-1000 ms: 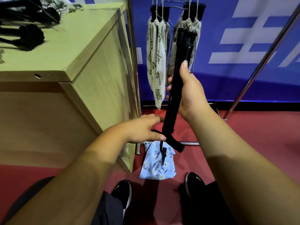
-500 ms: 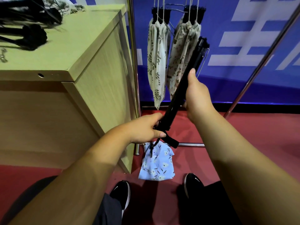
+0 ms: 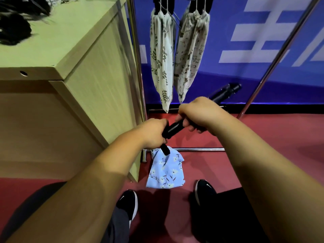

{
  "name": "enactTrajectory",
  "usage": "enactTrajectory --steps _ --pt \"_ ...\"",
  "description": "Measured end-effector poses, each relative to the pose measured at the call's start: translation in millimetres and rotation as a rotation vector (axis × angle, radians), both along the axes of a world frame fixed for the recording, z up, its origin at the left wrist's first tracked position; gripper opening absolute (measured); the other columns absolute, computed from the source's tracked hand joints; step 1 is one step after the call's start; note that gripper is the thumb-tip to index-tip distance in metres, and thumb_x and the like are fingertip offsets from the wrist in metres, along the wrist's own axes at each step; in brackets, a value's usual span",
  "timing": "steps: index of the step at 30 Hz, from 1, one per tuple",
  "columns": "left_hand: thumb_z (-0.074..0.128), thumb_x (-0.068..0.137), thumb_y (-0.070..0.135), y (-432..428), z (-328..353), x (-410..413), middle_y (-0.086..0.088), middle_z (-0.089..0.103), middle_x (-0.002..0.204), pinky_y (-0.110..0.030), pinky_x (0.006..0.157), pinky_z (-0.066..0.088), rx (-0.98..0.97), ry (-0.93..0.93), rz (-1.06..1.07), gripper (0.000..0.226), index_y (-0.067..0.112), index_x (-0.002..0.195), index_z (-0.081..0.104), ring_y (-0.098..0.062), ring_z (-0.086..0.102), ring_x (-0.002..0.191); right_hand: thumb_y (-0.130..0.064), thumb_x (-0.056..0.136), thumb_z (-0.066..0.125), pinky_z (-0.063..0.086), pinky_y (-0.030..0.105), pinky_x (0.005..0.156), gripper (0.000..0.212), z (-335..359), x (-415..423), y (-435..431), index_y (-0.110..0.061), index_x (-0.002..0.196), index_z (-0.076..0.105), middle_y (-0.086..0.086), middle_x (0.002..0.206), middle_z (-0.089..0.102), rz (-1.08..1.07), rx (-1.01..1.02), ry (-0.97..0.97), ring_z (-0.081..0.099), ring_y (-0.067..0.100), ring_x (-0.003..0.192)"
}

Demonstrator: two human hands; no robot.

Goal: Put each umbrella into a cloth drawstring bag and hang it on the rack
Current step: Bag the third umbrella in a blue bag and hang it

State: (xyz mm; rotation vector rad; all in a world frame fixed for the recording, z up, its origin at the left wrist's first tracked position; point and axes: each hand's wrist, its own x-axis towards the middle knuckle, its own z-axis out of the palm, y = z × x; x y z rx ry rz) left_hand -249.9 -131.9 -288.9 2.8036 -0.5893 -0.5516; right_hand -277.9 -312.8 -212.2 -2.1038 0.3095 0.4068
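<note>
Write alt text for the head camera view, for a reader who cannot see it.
Left hand and right hand grip a folded black umbrella; a blue floral bag hangs below the left hand. Behind, two bagged umbrellas hang on a rack beside a wooden cabinet.

Red floor (image 3: 271, 137) runs to a black skirting strip (image 3: 289, 111) at the far side, a blue wall (image 3: 224, 18) with big white lettering (image 3: 245, 57) rises above it, and a pale wooden cabinet (image 3: 98, 76) stands left.
</note>
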Motion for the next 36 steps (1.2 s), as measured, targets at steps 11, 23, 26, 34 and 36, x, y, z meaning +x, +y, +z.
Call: enactTrajectory --steps 11,23,26,34,36 --pt "0.08 0.088 0.034 -24.7 -9.6 -1.0 -0.002 0.047 0.105 -0.04 0.087 0.054 0.069 -0.027 -0.126 0.037 0.03 0.117 0.057 -0.03 0.061 0.096 -0.026 0.092 0.056 0.03 0.045 0.123 0.055 -46.6 -5.0 -25.1 -0.031 0.147 0.059 0.004 0.145 0.064 0.51 -0.742 -0.035 0.051 0.033 0.139" --pt "0.07 0.092 0.01 -22.2 -59.4 26.2 0.0 0.039 0.165 -0.042 0.127 0.027 -0.011 -0.183 -0.118 0.071 0.024 0.157 0.045 -0.028 0.034 0.152 -0.021 0.097 0.057 0.046 0.039 0.08 0.037 -150.3 4.9 -4.7 -0.025 0.133 0.065 0.001 0.114 0.064 0.387 -0.811 0.263 0.067 0.031 0.109" --pt "0.063 0.097 0.01 -14.6 -79.6 47.2 -0.011 0.046 0.155 -0.038 0.116 0.041 -0.114 -0.104 0.128 0.057 0.015 0.152 0.048 -0.031 0.051 0.137 -0.027 0.097 0.057 0.05 0.04 0.08 0.031 -187.0 18.3 -8.7 -0.018 0.124 0.069 0.003 0.098 0.061 0.304 -0.735 0.344 0.065 0.034 0.095" --pt "0.058 0.095 0.012 -0.1 -210.2 78.8 -0.023 0.075 0.112 -0.039 0.089 0.057 0.035 0.342 0.368 0.026 -0.002 0.108 0.076 -0.038 0.071 0.109 -0.013 0.102 0.05 0.056 0.038 0.072 0.027 -294.5 49.8 -10.5 -0.003 0.124 0.062 0.023 0.106 0.071 0.057 -0.268 0.44 0.067 0.035 0.084" --pt "0.057 0.098 0.016 1.3 -240.4 78.1 -0.025 0.072 0.123 -0.04 0.092 0.056 0.075 0.389 0.405 0.032 -0.003 0.119 0.072 -0.04 0.069 0.115 -0.013 0.099 0.058 0.056 0.036 0.064 0.023 -325.9 50.8 -10.0 -0.003 0.12 0.058 0.018 0.086 0.062 -0.172 -0.017 0.557 0.059 0.029 0.067"
